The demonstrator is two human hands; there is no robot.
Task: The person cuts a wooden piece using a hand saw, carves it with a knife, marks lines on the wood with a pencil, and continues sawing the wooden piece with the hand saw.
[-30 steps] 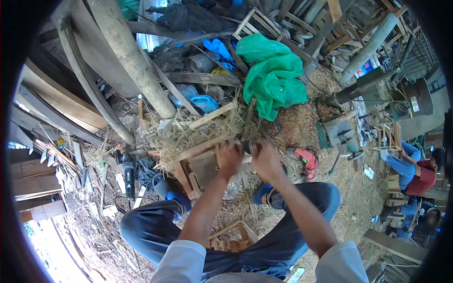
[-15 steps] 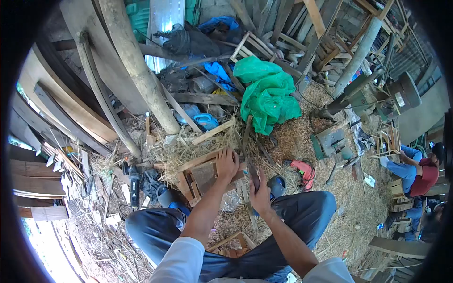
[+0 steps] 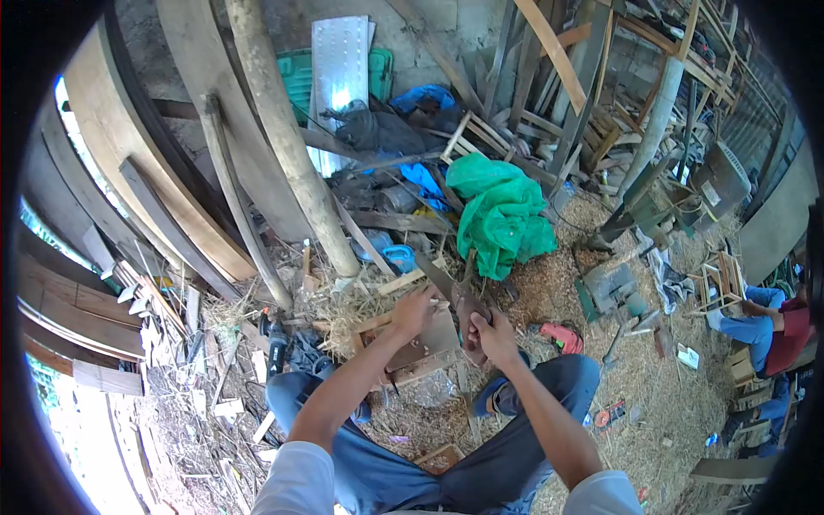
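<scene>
My right hand (image 3: 491, 336) is closed round the handle of a long flat blade, which looks like a machete (image 3: 448, 283). The blade points up and to the left, over the far side of a small wooden frame (image 3: 425, 367). Just left of the blade, my left hand (image 3: 415, 311) is by the frame's far edge, its fingers bent together; what they hold, if anything, is too small to name. The frame lies on the shavings between my feet, with a board inside it.
A green plastic sheet (image 3: 502, 215) lies beyond the hands. A red power tool (image 3: 562, 336) is to the right, a black grinder (image 3: 276, 343) to the left. A wooden post (image 3: 296, 146) leans at upper left. Two people sit at the far right.
The blade has swung from close to the frame's right side to a slant across its far side. My left hand has lifted off the frame's top and its fingers have drawn together. The view has shifted.
</scene>
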